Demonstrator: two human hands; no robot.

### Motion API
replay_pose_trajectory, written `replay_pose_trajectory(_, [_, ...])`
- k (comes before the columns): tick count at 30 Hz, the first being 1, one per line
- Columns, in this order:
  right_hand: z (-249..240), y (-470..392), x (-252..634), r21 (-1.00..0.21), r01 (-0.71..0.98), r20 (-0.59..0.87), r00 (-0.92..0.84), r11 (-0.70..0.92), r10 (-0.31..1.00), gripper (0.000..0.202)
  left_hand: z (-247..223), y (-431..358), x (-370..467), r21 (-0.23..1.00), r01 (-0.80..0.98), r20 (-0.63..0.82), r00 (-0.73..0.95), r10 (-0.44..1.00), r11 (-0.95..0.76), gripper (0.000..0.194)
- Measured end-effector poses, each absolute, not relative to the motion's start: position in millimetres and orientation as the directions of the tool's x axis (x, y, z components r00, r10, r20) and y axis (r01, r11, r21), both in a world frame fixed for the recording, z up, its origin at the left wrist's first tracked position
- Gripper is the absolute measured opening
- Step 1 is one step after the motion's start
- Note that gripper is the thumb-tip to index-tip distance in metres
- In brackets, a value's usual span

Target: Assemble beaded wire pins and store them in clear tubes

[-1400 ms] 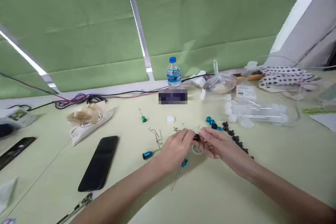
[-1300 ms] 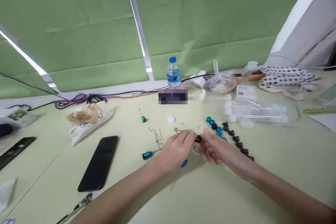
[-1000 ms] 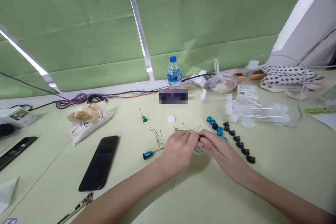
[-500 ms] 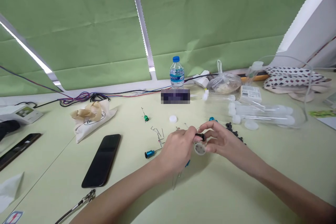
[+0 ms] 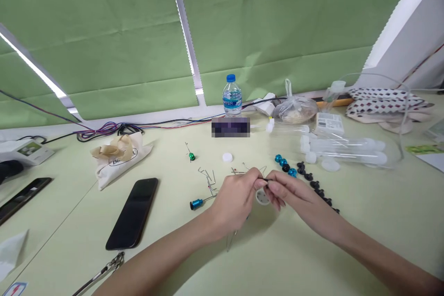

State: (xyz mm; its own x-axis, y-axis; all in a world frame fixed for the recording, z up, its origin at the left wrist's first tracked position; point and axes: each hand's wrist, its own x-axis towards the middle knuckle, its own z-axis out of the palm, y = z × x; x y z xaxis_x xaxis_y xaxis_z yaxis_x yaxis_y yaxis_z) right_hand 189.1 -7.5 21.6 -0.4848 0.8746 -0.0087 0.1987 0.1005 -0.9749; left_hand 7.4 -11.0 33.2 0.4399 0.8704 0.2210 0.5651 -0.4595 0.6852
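Note:
My left hand (image 5: 234, 196) is closed on a small black part (image 5: 265, 180), mostly covered by the fingers. On its other end, the thumb and fingertips of my right hand (image 5: 289, 190) pinch the same part. Just below the fingertips, a white round piece with small holes (image 5: 262, 197) is partly hidden; whether a hand touches it I cannot tell. Thin bent metal rods stick out beneath my left hand. Beside that hand lie a blue-handled screwdriver (image 5: 197, 204) and several hex keys (image 5: 208, 176). Blue round knobs (image 5: 292, 172) and a row of black knobs (image 5: 315, 185) lie past my right hand.
A black phone (image 5: 132, 213) lies at left, near a cloth pouch (image 5: 118, 159). Further back are a white cap (image 5: 227, 157), a green knob on a rod (image 5: 192, 156) and a water bottle (image 5: 231, 97). Clear plastic tubes (image 5: 347, 157) lie at the right.
My right hand has closed in on the black part, its fingers going from spread to pinched. More of the blue and black knobs now shows. My left hand has stayed nearly still.

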Motion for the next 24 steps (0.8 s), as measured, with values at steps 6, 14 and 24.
replay_pose_trajectory(6, [21.5, -5.9, 190.5, -0.969, 0.232, -0.038, -0.465, 0.080, 0.884, 0.029, 34.6, -11.9, 8.0, 0.677, 0.583, 0.207, 0.435, 0.876, -0.449, 0.031])
replay_pose_trajectory(14, [19.8, -2.9, 191.7, -0.961, 0.269, -0.055, -0.392, 0.058, 0.918, 0.040, 33.8, -12.3, 7.9, 0.689, 0.598, 0.184, 0.402, 0.897, -0.410, 0.028])
replay_pose_trajectory(24, [16.3, -5.4, 189.2, -0.968, 0.242, -0.045, -0.408, 0.061, 0.912, 0.039, 35.7, -12.0, 8.0, 0.718, 0.575, 0.170, 0.402, 0.900, -0.392, 0.030])
